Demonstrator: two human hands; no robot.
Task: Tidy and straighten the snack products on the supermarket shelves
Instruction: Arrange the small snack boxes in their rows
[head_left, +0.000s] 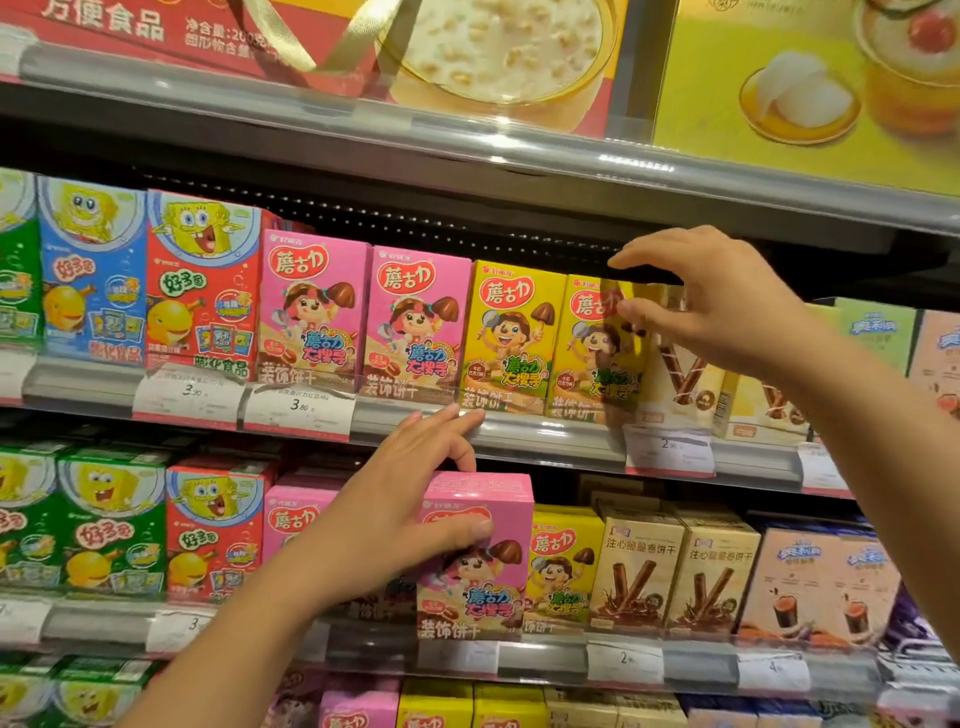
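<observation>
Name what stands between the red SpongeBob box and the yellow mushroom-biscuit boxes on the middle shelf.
In the head view, two pink mushroom-biscuit boxes stand side by side between the red SpongeBob box and the yellow mushroom-biscuit boxes.

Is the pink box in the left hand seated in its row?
No. The pink box sticks out ahead of its neighbours, its top face showing.

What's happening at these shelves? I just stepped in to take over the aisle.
A person is straightening snack boxes. The left hand grips a pink cardboard biscuit box on the lower shelf, thumb across its front and fingers over its top; the box stands forward of its row. The right hand reaches to the shelf above, fingers at the top of the rightmost yellow cardboard biscuit box; whether it grips the box is unclear.
</observation>
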